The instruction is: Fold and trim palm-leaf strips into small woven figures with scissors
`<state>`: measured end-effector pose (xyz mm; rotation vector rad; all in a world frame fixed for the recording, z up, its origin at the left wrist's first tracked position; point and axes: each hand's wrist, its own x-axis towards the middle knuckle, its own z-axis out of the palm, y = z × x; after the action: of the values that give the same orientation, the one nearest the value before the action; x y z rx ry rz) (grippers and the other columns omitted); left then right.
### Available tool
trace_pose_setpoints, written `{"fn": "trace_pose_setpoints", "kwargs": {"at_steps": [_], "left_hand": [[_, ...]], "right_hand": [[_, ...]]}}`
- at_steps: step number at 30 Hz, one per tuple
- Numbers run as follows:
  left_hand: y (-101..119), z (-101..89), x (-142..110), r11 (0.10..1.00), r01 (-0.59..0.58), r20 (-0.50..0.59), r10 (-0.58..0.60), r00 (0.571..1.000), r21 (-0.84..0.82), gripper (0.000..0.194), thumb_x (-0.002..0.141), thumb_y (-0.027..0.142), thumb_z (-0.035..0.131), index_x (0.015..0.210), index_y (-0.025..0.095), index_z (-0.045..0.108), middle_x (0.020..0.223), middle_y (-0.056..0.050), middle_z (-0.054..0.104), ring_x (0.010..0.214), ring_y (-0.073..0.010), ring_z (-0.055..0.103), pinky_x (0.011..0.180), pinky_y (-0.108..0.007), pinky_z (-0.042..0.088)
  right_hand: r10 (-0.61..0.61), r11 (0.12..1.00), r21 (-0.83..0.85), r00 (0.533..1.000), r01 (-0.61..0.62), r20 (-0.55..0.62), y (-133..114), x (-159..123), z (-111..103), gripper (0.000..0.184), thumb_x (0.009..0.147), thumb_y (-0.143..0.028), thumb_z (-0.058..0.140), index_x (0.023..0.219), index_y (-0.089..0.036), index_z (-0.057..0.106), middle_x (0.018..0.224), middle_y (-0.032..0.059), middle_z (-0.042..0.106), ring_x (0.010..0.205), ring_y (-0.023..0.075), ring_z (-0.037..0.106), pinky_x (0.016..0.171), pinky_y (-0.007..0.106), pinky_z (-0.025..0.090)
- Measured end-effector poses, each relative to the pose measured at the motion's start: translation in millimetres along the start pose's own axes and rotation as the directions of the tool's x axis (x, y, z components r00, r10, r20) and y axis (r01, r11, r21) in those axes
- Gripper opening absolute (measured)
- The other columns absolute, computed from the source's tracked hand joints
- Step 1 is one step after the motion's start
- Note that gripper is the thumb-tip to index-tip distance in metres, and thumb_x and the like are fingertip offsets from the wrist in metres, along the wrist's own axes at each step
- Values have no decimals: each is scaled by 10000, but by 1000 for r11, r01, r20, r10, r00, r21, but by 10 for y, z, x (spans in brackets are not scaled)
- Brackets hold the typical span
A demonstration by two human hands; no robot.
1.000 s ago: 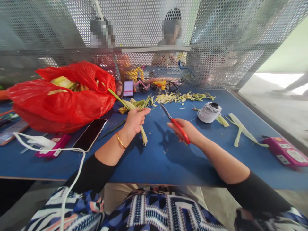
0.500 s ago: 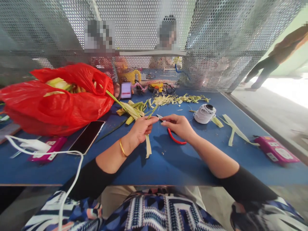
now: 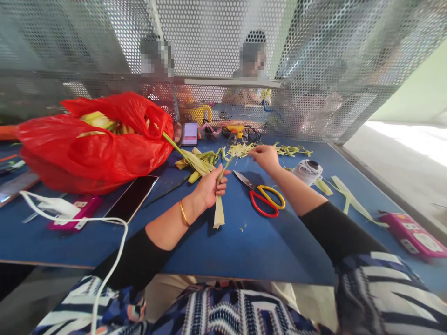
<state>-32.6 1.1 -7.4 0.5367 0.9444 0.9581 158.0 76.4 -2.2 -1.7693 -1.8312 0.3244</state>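
My left hand (image 3: 210,187) is closed round a pale corn husk strip (image 3: 218,215), whose broad end hangs below the fingers while a thin green part rises above them. Farther off, my right hand (image 3: 266,158) reaches to a heap of small cut husk pieces (image 3: 240,150), its fingertips pinched together; what they hold, if anything, is too small to make out. Between the hands, scissors (image 3: 264,197) with one red and one yellow handle lie on the blue table (image 3: 244,251). Larger husk leaves (image 3: 200,160) lie just beyond my left hand.
On the left stand a red plastic bag (image 3: 94,149) of husks, a dark phone (image 3: 134,197) and a white cable (image 3: 122,251). A white thread spool (image 3: 307,173), loose husk strips (image 3: 352,193) and a magenta box (image 3: 415,232) are on the right. A perforated metal screen (image 3: 216,42) borders the back.
My right hand has moved away from my left hand, forward to the heap of cut pieces, uncovering the scissors. My left hand keeps the husk strip. The view has shifted slightly.
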Motion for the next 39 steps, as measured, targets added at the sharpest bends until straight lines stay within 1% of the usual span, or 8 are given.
{"fn": "trace_pose_setpoints", "kwargs": {"at_steps": [3,8,13,22,27,31,34,39], "left_hand": [[1,-4,-2,999,19,24,-19,1000,-33,276,972,189,511,741,112,641,525,49,428,363,-27,359,338,-132,241],[0,21,-30,995,21,-37,-25,999,-101,268,959,107,505,744,104,666,625,-25,614,519,-89,600,488,-195,500],[9,23,-34,976,30,-5,-31,999,-217,227,953,110,537,772,104,673,704,-55,670,655,-119,674,695,-262,592],[46,108,-202,969,75,76,-58,995,-236,246,974,145,513,780,132,664,731,-45,668,641,-94,650,615,-190,534],[-9,124,-260,995,72,37,-70,997,-64,259,990,216,518,783,129,646,652,-38,650,553,-98,611,570,-207,516],[-74,141,-318,988,-100,-46,106,993,117,216,1002,275,495,846,164,595,660,-40,688,546,-127,640,531,-227,503],[-106,143,-343,978,-142,105,127,986,151,128,972,271,536,965,171,615,711,-67,735,579,-158,683,571,-252,533],[-199,93,-305,972,24,336,-105,936,234,149,931,219,577,1016,149,677,814,-126,775,656,-190,729,634,-285,564]], "right_hand": [[-72,982,-181,989,47,-132,81,159,-120,368,894,-204,501,1189,-64,672,1208,286,649,1148,386,567,978,579,401],[-410,812,-515,897,276,-166,43,-163,-203,302,950,-217,446,986,-179,743,1083,157,708,1243,335,514,1166,579,221],[-611,745,-432,780,508,-137,-98,-707,-154,362,951,-179,477,1257,-217,666,1271,136,641,1253,294,510,1097,520,347],[-753,615,-127,627,778,199,-325,-1102,-24,419,1035,-202,297,987,-230,712,1066,135,680,928,218,598,862,431,452],[-744,667,-74,668,741,-18,-313,-1112,-87,301,997,-234,405,882,-217,683,1037,124,686,917,216,603,823,395,456],[-433,808,278,844,519,-318,-356,-1072,-177,175,913,-276,512,796,-214,627,835,62,643,790,192,593,734,351,472],[-212,765,563,947,313,-239,-356,-1002,-251,146,827,-316,595,718,-220,580,674,-2,578,644,156,554,666,330,472],[-167,687,701,980,192,-105,-280,-1001,-286,172,747,-340,660,656,-215,586,620,-18,592,593,132,541,631,312,472]]}}
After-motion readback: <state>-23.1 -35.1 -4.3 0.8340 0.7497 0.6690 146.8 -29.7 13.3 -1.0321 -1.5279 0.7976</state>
